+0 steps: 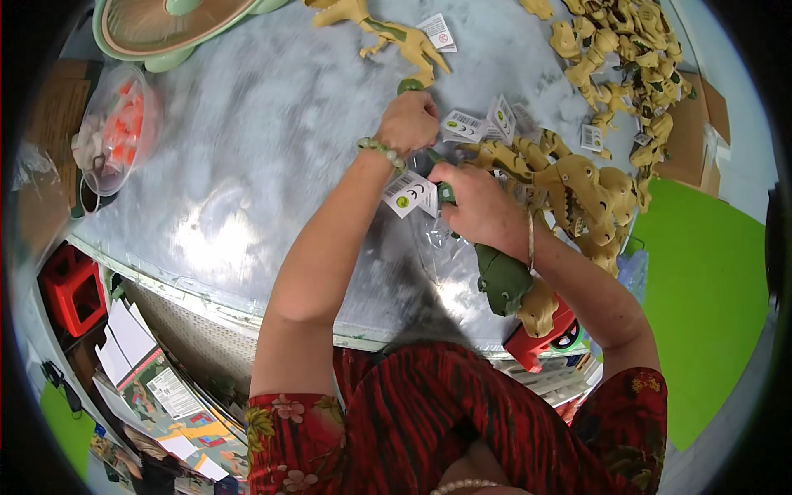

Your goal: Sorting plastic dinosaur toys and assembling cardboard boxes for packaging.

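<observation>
My right hand is closed around a dark green toy dinosaur; its head hangs out below the palm, and parts of its green body show by the thumb. White paper tags stick out beside that thumb. My left hand, with a beaded bracelet at the wrist, is curled shut just above. A tan toy dinosaur with a green back lies beyond it, and a small green part touches the knuckles. What the left fingers hold is hidden. Several tan toy dinosaurs with tags lie right of my right hand.
A heap of tan toy dinosaurs covers the far right of the grey table, beside a cardboard box. Left stand a clear tub with orange and white pieces and a green-rimmed round tray. Printed cardboard sheets stand below the table.
</observation>
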Motion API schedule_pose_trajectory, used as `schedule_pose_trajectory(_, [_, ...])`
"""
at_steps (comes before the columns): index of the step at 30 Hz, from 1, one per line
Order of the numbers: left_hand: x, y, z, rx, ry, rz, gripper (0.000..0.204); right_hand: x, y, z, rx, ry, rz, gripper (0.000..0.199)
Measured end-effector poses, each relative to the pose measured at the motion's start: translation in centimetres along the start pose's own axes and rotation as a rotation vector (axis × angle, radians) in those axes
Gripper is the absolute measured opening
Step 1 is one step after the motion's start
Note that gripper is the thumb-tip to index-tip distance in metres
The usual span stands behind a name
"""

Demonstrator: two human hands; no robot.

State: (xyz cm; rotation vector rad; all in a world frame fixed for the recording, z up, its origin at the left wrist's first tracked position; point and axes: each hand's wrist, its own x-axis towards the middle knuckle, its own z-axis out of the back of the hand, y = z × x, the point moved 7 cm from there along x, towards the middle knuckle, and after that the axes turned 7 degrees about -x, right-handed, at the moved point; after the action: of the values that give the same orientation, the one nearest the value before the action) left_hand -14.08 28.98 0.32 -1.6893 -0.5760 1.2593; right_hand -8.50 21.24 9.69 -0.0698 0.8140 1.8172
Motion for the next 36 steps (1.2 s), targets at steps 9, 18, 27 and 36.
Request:
schedule_pose_trajectory(9, [0.1,0.8,0.3,-0.08,-0.031,0.083,0.015,1.9,0.0,-0.6,-0.032,0.104,0.03,0.032])
schedule_pose_trajectory(18, [-1.2,-0.8,1.5,0.264,-0.089,-0.189,0.017,2.6,0.0,-0.9,-0.033,0.118,0.005,0.035])
schedule_pose_trajectory(27, [-1.8,-1.0,1.6,0.399,-0.001,-0.196,0.016,1.9,-0.8,-0.1,0.059,0.18,-0.292,0.05])
schedule_pose_trajectory(36, [-2.2,-2.1,1.5,0.425,-0.036,-0.168,0.022,1.8,-0.2,-0.3,-0.038,0.147,-0.104,0.049])
